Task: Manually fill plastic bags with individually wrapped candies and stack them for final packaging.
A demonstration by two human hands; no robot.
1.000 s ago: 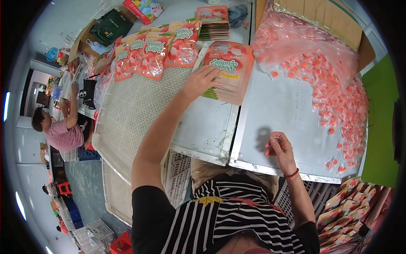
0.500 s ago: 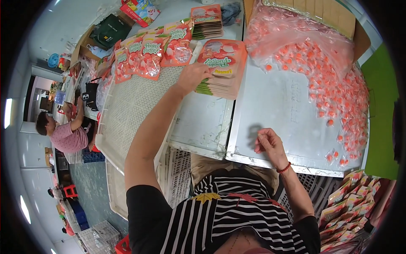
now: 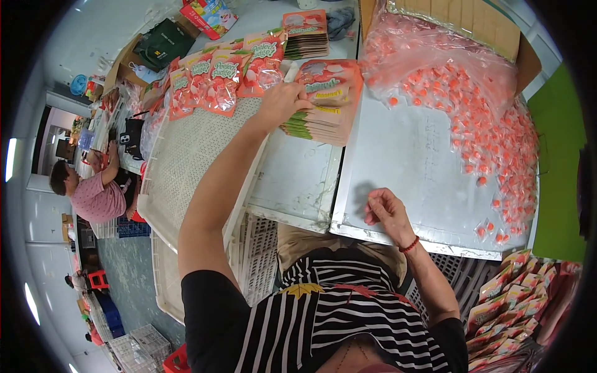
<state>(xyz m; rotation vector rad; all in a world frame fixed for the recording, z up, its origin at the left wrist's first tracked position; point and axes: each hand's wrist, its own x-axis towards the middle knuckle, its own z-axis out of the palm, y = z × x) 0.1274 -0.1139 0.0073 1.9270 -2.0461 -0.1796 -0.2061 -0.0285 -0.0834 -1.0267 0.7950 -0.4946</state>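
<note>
At the left table section's right edge, my left hand [image 3: 284,107] pinches the edge of a top flat pouch in a fanned stack of orange-pink printed pouches [image 3: 343,118]. Green strips show along the stack's left side. My right hand [image 3: 387,212] hovers above the pale table near its front edge, fingers curled toward the thumb; anything inside them is hidden. Beyond it, a large heap of small clear-wrapped orange-red pieces [image 3: 491,133] spreads over the right side of the table. Several filled pouches [image 3: 222,78] lie on a white perforated tray [image 3: 193,146] to the left.
A second pouch stack [image 3: 305,34] and a grey cloth [image 3: 340,23] sit at the back. Pink plastic sheeting [image 3: 435,46] drapes from a cardboard box [image 3: 460,25]. More pouches [image 3: 510,301] stand at lower right. A person in pink [image 3: 99,199] works at far left.
My left hand has shifted slightly left, and the upper pouches lift and fan apart at its fingers. My right hand has drifted a little left, still curled.
</note>
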